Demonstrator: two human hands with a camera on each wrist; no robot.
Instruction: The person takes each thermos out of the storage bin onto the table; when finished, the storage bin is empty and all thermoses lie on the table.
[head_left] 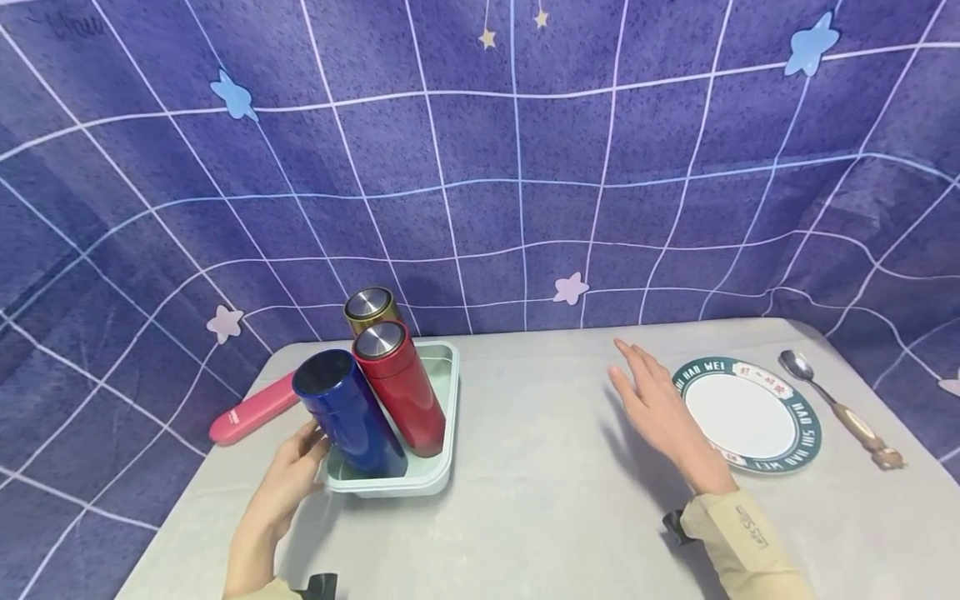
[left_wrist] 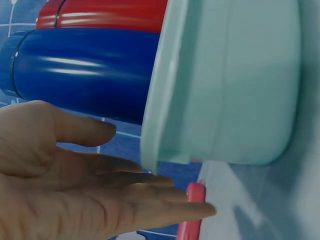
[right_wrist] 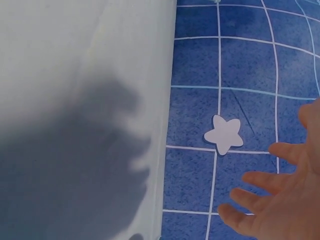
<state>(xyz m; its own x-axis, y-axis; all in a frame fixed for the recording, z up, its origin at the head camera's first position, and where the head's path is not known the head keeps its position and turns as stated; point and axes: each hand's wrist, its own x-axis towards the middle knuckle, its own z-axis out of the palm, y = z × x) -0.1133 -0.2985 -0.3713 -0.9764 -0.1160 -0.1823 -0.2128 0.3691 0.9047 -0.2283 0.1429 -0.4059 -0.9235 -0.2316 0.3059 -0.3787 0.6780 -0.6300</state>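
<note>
Pink case [head_left: 251, 410] lies far left on our desk [head_left: 540, 500]. Our left hand [head_left: 288, 479], fingers straight, rests beside the mint tray [head_left: 442, 417] holding the blue flask [head_left: 348, 412]. Our right hand [head_left: 660, 408] hovers open near the plate [head_left: 806, 437].

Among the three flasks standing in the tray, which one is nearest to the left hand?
The blue flask, at the front-left of the tray, beside the left hand; the red flask and gold flask stand behind it.

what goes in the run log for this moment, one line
left hand: open, beside blue flask | tray: holds blue, red, gold flasks | right hand: open, above table, near plate
</note>
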